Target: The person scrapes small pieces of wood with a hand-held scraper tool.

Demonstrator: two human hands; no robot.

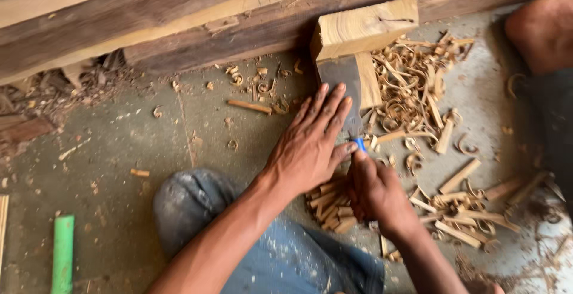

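Observation:
My left hand (311,145) lies flat, fingers spread, pressing down on a dark metal blade (341,78) that rests on the floor against a pale wooden block (363,26). My right hand (375,191) is closed around a tool with a blue tip (360,144), held close to the left hand's fingertips at the blade's near end. What the blue-tipped tool is cannot be made out. Under both hands sits a pile of short wood sticks (330,206).
Curled wood shavings (412,85) and split sticks (459,210) litter the concrete floor on the right. Long dark timber beams (179,19) run along the top. A green bar (62,252) lies bottom left. My knee in dusty jeans (197,201) is below; a bare foot (540,28) top right.

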